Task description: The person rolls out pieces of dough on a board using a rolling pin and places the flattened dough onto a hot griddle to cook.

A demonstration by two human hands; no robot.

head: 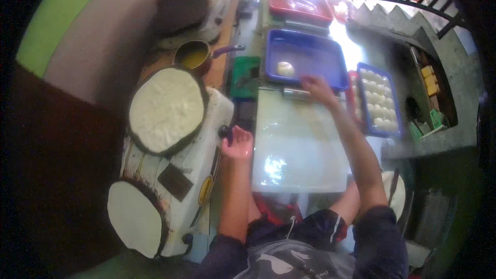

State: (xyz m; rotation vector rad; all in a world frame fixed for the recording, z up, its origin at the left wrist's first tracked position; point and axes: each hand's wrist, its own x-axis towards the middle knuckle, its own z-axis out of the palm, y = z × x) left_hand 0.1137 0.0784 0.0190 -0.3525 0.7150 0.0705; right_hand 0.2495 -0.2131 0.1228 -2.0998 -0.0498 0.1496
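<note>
My left hand (237, 145) is palm up with its fingers apart and nothing visible in it, close beside the black knob (223, 131) of a white gas stove (221, 108). Whether it touches the knob I cannot tell. My right hand (318, 88), blurred, reaches over the near rim of a blue plastic tray (314, 56); its fingertips are unclear. One pale dough ball (285, 69) lies in that tray, left of the hand. In front of me is a shiny white work surface (302, 135). A thin round dough sheet (166, 110) covers a dark griddle on the stove.
A second dough sheet (133, 219) lies on the nearer griddle, beside a dark metal plate (175, 181). A saucepan (192, 55) holds yellow liquid. To the right, another blue tray (398, 124) holds several dough balls. Behind stands a red tray (300, 11).
</note>
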